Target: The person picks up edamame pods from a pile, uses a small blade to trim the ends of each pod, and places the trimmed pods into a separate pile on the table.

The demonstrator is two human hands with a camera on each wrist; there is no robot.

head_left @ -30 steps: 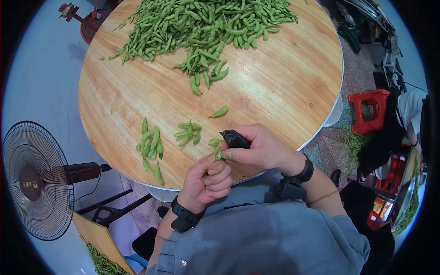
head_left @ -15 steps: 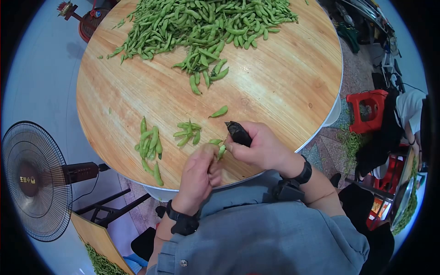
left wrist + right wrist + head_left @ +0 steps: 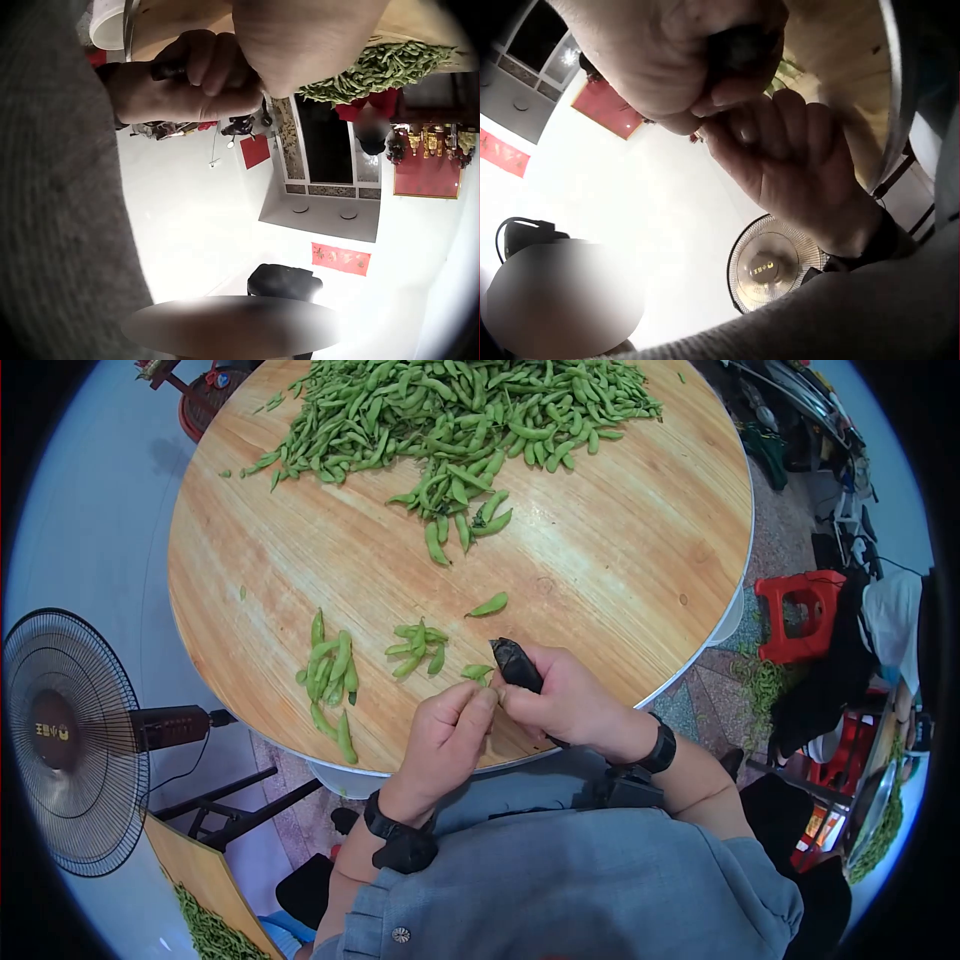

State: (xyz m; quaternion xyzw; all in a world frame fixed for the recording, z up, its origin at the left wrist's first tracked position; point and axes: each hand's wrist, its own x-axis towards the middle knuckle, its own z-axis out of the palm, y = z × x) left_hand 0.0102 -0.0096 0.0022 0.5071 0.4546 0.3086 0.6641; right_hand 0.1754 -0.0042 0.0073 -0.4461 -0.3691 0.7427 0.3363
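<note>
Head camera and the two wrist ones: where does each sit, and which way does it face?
Head: on the person's head, looking down at the table; left hand, right hand, both forearms and grey top show.
Left wrist: on that wrist, looking past both hands to the pod heap.
Right wrist: on that wrist, looking past both hands to the fan.
Shared: head and right wrist both show the fan.

Round wooden table (image 3: 620, 560), black fan (image 3: 75, 745), red stool (image 3: 802, 618), pale wall (image 3: 187, 202), speckled floor (image 3: 705, 695)
</note>
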